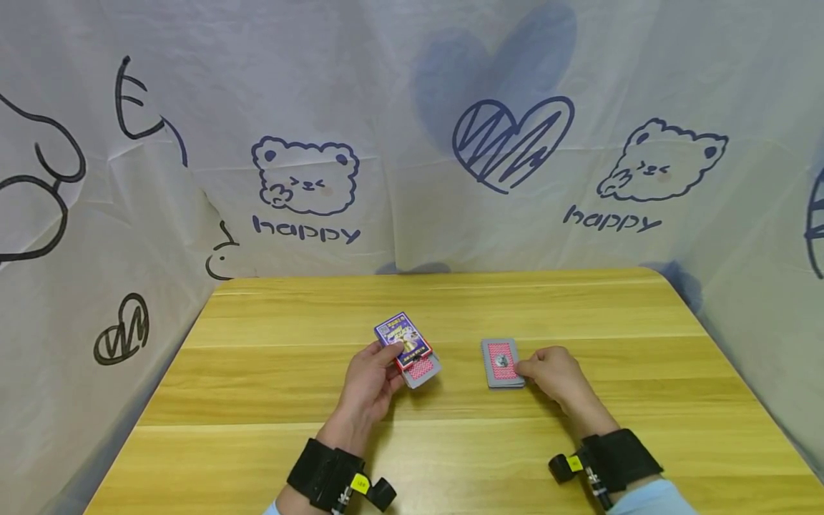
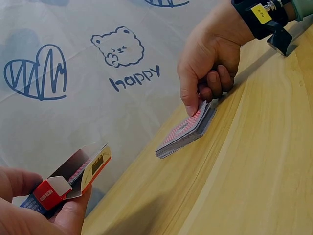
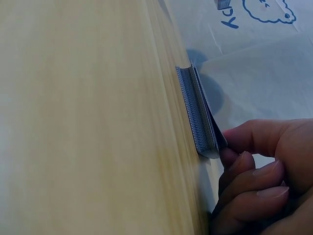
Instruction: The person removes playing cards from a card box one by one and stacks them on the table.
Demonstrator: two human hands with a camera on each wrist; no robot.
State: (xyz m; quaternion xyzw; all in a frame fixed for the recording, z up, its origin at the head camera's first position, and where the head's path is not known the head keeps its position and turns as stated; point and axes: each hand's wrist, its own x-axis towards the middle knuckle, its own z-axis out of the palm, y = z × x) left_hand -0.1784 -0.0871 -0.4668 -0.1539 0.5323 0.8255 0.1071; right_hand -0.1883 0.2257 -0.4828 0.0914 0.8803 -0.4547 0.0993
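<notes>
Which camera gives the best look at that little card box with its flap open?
The left wrist view: the card box is close, its open flap and inside visible, held by the left hand. The head view shows it small; the right wrist view misses it.

Card box [image 1: 404,342] lies left of card stack [image 1: 502,363] on table [image 1: 579,307].

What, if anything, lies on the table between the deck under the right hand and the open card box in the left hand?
Nothing visible does. The right hand pinches the deck at its near edge, the left hand holds the card box with its flap open, and only bare table shows between them.
</notes>
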